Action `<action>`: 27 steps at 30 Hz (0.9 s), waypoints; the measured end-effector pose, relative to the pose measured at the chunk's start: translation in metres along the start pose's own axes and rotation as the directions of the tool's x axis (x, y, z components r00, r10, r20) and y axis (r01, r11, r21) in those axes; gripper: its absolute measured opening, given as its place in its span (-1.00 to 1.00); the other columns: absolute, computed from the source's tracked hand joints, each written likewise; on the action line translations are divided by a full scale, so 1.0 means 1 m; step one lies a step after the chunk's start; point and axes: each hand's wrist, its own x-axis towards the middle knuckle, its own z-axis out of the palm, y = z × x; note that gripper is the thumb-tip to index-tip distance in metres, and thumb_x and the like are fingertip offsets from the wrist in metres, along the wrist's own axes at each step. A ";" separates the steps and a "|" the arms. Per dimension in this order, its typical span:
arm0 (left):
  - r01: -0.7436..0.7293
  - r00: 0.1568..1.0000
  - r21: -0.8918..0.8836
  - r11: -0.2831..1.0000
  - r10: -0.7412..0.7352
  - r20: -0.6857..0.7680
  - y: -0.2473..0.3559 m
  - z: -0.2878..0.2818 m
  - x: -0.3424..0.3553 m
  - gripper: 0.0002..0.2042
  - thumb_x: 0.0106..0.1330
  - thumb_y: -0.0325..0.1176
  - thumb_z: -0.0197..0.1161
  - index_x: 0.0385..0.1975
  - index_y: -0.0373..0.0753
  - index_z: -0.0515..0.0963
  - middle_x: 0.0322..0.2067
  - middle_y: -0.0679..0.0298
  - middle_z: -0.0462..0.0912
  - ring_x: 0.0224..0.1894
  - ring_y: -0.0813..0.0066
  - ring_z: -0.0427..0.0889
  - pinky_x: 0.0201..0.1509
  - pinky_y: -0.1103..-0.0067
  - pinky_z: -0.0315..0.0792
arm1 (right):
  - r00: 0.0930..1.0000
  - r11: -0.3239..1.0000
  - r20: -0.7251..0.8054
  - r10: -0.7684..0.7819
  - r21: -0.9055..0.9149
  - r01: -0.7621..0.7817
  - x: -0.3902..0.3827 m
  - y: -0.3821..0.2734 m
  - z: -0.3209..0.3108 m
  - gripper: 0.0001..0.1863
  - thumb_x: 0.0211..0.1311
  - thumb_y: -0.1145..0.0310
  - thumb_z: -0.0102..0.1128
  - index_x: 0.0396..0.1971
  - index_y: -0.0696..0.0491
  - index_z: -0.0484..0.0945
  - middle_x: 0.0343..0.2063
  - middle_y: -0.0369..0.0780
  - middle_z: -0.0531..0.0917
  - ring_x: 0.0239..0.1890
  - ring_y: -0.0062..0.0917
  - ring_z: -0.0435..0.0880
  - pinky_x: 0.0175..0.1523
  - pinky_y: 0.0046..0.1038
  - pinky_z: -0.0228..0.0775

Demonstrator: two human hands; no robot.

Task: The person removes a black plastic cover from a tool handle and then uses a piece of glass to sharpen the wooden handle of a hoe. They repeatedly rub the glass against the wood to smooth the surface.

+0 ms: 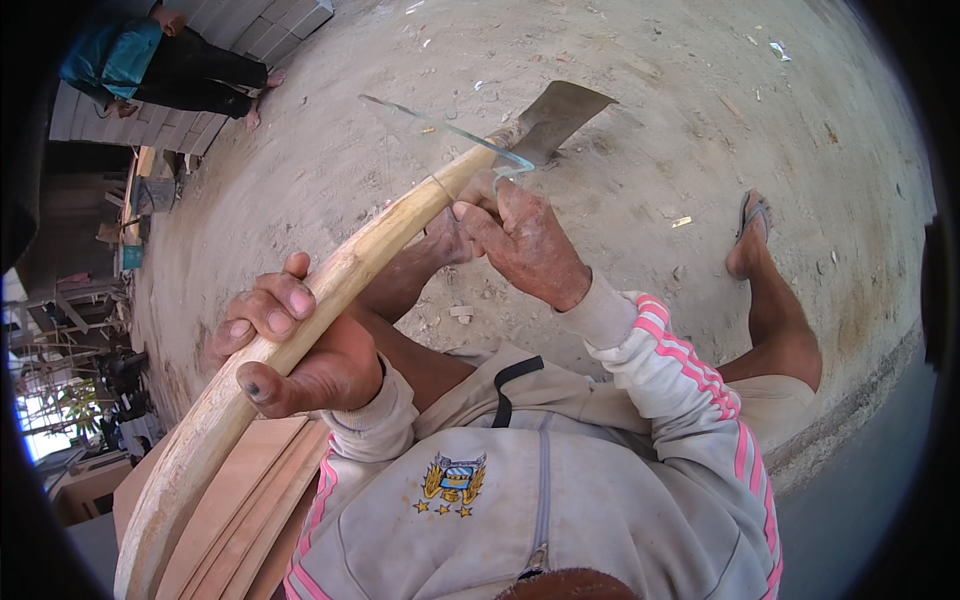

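The pale wooden handle [360,252] runs from eight o'clock toward twelve, probably stiff, weighted by its metal blade [562,118] at one; the left hand's [338,366] fingers curl round its middle, a sound hold. At twelve, the right hand's [527,240] fingers pinch clear glass [452,129], likely brittle, best held by a dull edge. At ten, a grey container's [157,195] contents are indistinct

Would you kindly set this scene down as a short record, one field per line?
Left hand: holds a pale wooden handle, fingers and thumb on opposite sides
Right hand: grips a clear glass piece at the handle; exact contact unclear
Far end of handle: dark metal blade
Lower left: flat brown boards
Ground: pale, sandy, with scattered scraps
Other person: upper left, dark trousers, barefoot
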 end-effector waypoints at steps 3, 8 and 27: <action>-0.023 0.999 -0.007 1.000 0.024 0.043 -0.001 -0.006 0.002 -0.65 0.35 0.03 0.26 -0.13 -0.11 0.49 -0.42 0.28 0.55 -0.30 0.39 0.64 0.10 0.14 0.60 | 0.973 0.975 -0.084 0.215 0.079 -0.209 0.021 0.030 -0.019 -0.84 0.46 0.39 0.10 -0.33 0.14 0.44 -0.55 -0.30 0.55 -0.58 -0.70 0.51 -0.48 -0.60 0.38; -0.003 0.999 -0.062 0.998 0.000 -0.054 -0.003 -0.013 0.001 -0.64 0.36 0.01 0.27 -0.09 -0.12 0.45 -0.40 0.25 0.56 -0.28 0.36 0.65 0.11 0.13 0.60 | 1.000 0.996 -0.005 -0.023 0.083 0.023 0.001 -0.002 0.025 -0.82 0.43 0.39 0.10 -0.37 0.17 0.45 -0.59 -0.27 0.56 -0.59 -0.67 0.54 -0.50 -0.56 0.42; 0.049 0.985 0.023 0.999 -0.045 -0.166 -0.006 -0.022 0.009 -0.65 0.29 -0.06 0.35 -0.11 -0.08 0.41 -0.38 0.29 0.52 -0.28 0.39 0.60 0.10 0.19 0.59 | 0.998 0.998 0.004 -0.055 0.031 0.055 0.014 0.008 0.043 -0.84 0.41 0.40 0.13 -0.30 0.19 0.46 -0.54 -0.18 0.58 -0.56 -0.53 0.56 -0.45 -0.50 0.39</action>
